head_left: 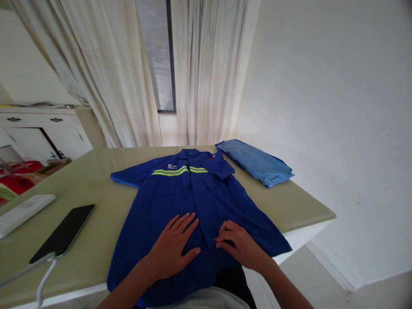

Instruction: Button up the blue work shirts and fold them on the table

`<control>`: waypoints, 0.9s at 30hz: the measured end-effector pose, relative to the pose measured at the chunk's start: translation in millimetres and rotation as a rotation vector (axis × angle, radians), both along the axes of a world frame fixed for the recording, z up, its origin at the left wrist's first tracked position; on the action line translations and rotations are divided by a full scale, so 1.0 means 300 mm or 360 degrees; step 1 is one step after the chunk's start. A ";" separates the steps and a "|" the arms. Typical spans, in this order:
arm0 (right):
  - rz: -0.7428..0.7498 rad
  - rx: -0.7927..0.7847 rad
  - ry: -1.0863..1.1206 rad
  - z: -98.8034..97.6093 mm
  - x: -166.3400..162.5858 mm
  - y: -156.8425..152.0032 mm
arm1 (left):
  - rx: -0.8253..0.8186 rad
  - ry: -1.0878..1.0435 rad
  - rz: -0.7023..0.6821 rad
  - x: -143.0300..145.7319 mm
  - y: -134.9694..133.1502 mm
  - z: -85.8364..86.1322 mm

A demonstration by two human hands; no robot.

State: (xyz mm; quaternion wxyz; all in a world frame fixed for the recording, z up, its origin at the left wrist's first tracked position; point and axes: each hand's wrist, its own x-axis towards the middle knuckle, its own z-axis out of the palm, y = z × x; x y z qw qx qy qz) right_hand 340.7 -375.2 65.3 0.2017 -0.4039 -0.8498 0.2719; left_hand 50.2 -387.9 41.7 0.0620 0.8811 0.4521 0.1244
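Observation:
A dark blue short-sleeved work shirt (164, 201) lies front up on the table, its collar at the far end and its hem over the near edge. Yellow-green and grey reflective stripes cross its chest, and a white logo sits on the left side. The sleeve on the right is folded inward over the chest. My left hand (174, 246) rests flat on the lower front, fingers stretched out, beside the front opening. My right hand (240, 242) is closed in a pinch at the front placket's edge, right of the left hand, gripping the shirt's cloth.
On the table (99, 171), a folded light blue garment (257, 161) lies at the back right. A black phone (62, 234) with a white cable (41, 283) and a white power strip (25, 212) lie at the left. Curtains (209, 64) hang behind; a white wall (322, 107) stands right.

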 end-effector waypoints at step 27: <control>-0.0011 0.0311 -0.0268 -0.087 -0.325 0.512 | 0.0374 -0.0971 0.1754 -0.577 0.512 -0.005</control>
